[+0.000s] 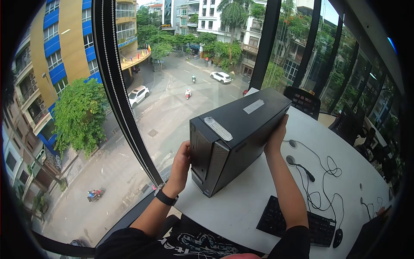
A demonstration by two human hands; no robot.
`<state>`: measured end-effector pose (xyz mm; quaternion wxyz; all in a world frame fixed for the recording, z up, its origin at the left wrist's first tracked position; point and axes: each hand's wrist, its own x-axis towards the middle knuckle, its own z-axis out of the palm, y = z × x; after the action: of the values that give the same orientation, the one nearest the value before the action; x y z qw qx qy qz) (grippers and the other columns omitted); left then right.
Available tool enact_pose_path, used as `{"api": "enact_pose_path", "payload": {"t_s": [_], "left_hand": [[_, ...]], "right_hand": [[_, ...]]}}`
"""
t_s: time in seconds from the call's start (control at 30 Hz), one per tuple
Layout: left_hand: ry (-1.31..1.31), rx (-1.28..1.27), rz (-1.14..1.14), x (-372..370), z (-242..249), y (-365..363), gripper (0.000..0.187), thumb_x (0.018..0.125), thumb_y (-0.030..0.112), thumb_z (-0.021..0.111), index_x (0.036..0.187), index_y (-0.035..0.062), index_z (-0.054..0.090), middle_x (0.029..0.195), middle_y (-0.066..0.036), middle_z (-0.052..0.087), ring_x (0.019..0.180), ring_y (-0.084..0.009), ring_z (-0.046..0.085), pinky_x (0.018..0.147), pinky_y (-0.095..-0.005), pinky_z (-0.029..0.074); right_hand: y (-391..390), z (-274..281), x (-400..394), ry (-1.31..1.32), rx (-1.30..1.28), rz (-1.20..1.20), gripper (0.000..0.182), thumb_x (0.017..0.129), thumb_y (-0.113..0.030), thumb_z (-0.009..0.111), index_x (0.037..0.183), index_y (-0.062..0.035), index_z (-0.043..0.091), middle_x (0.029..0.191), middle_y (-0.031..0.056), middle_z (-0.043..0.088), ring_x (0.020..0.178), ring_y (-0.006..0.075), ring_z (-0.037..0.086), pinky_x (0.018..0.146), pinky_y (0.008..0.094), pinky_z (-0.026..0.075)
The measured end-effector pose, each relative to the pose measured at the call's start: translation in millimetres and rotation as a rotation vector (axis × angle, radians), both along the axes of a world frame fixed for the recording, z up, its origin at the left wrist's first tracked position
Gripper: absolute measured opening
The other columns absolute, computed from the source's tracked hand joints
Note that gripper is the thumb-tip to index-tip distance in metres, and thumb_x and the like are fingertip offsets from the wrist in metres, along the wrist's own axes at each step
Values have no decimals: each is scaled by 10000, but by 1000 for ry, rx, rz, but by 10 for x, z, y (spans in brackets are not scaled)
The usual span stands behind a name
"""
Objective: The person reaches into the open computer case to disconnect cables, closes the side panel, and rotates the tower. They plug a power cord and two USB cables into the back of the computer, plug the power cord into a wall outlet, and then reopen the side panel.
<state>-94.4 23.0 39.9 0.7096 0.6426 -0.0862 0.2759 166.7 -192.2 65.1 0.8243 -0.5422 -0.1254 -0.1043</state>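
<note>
A black desktop computer case [241, 142] stands upright on the white table [239, 216], close to the window. Two pale stickers lie on its top face. My left hand [180, 170], with a dark band on the wrist, grips the near left edge of the case; its fingertips are partly hidden behind it. My right hand [277, 137] presses against the far right side, fingers curled round the rear edge. The case sits between both hands, and its underside appears to touch the table.
A black keyboard [317, 231] and a black mouse [338, 238] lie at the front right. Loose black cables [321, 190] run over the table's right half from round grommets. Dark office chairs [304, 101] stand beyond. Tall window frames [123, 86] border the left side.
</note>
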Motion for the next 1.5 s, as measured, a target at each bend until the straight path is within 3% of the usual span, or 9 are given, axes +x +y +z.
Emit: {"api": "enact_pose_path", "payload": {"t_s": [0.07, 0.13, 0.23, 0.7, 0.83, 0.9, 1.1, 1.27, 1.5], "left_hand": [[14, -192, -145, 82, -42, 31, 885, 978, 729, 443, 1511, 26, 383, 1436, -127, 532, 1320, -255, 506, 1121, -393, 367], [436, -393, -139, 154, -112, -26, 782, 1029, 689, 310, 1594, 148, 317, 1584, -61, 432, 1436, -247, 421, 1175, -449, 317], [346, -383, -179, 181, -189, 15, 734, 1060, 639, 313, 1549, 97, 391, 1497, -86, 523, 1358, -202, 503, 1143, -368, 373], [298, -314, -364, -171, -265, -267, 672, 1070, 537, 376, 1568, 87, 356, 1577, -55, 443, 1440, -217, 418, 1199, -418, 304], [472, -450, -504, 37, -8, -83, 657, 1097, 525, 320, 1547, 53, 401, 1499, -77, 537, 1342, -187, 532, 1135, -356, 393], [509, -308, -471, 337, -6, -99, 627, 1100, 497, 359, 1501, 27, 466, 1403, -83, 608, 1246, -174, 591, 1053, -319, 461], [364, -235, -621, 1490, 43, -242, 619, 1100, 490, 367, 1482, 18, 485, 1374, -87, 621, 1223, -171, 599, 1035, -311, 469], [211, -278, -685, 2158, -50, -310, 613, 1100, 485, 373, 1466, 11, 502, 1350, -91, 632, 1203, -169, 605, 1019, -304, 475], [78, -314, -694, 2577, -130, -299, 606, 1100, 478, 381, 1444, 0, 525, 1316, -95, 648, 1176, -165, 614, 998, -295, 484]], "right_hand": [[10, -79, -88, 3, -18, -10, 802, 1056, -656, 325, 1494, 8, 424, 1491, 156, 482, 1365, 267, 459, 1154, 369, 337], [40, -174, -187, -3, -35, -23, 798, 1059, -652, 314, 1519, -4, 392, 1532, 153, 444, 1400, 271, 428, 1170, 370, 320], [85, -348, -193, 73, 4, -40, 757, 1068, -627, 306, 1527, -30, 378, 1535, 142, 434, 1412, 273, 409, 1176, 374, 313], [285, -863, 301, 182, 213, 335, 548, 1061, -508, 373, 1338, -38, 433, 1237, 109, 541, 1182, 254, 529, 1074, 422, 405], [86, -549, -80, 201, -65, 288, 545, 1056, -477, 395, 1380, -40, 421, 1387, 140, 484, 1326, 265, 451, 1145, 429, 331], [50, 149, -857, 19, -121, -30, 527, 1047, -406, 435, 1425, -40, 400, 1526, 167, 388, 1458, 285, 332, 1213, 430, 222], [-344, 835, -2099, -1009, -629, -145, 764, 917, -356, 676, 1490, 16, 335, 1618, 302, 218, 1533, 406, 202, 1229, 525, 179], [150, 530, -2673, -1015, -1046, -303, 995, 767, -356, 877, 1539, -37, 339, 1616, 332, 156, 1462, 612, 166, 1145, 721, 225], [552, 143, -2645, -936, -1113, -610, 1266, 702, -438, 933, 1608, -19, 154, 1597, 419, -100, 1476, 648, -43, 1082, 806, 133]]}}
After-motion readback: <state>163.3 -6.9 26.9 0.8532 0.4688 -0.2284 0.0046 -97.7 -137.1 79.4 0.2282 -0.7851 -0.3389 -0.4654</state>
